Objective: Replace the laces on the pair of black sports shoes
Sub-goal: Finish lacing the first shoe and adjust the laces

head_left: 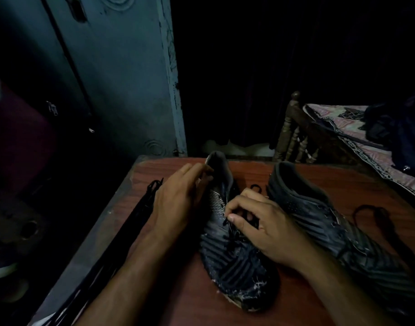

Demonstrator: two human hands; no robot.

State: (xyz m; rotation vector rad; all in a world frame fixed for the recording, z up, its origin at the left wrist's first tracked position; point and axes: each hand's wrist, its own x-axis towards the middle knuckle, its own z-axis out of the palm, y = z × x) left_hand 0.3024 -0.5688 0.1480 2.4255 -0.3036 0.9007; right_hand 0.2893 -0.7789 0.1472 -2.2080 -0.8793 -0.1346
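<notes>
A reddish-brown wooden table [267,311] filled the lower half of the view, its far edge toward twelve o'clock. Two black sports shoes with ribbed, striped uppers stood on it, toes toward the person. The first black shoe [237,267] sat at the table's middle, directly beneath both hands; the second black shoe [338,227] lay at three o'clock from it, just beside the right wrist and touched by neither hand.

Two hands were in view. The left hand [178,201] rested against the nine o'clock side of the first shoe near its collar, fingers loosely bent along the upper toward the tongue; whether they gripped anything could not be told. The right hand [263,222] hovered over the eyelet row, thumb and forefinger pinching the thin black lace [227,220] threaded in that shoe, the other fingers curled.

Three lots of loose lace could be counted on the table. A long bundle of black laces [140,212] stretched along the table's nine o'clock edge, well apart from the shoes. A loose black lace loop [368,210] lay at three o'clock of the second shoe. A small black lace curl [255,187] showed between the two shoes, just past the right hand's knuckles toward twelve o'clock.

Beyond the table, a blue-grey painted door [121,74] stood at eleven o'clock, and a carved wooden bed with a patterned pink cover [357,135] at two o'clock.
</notes>
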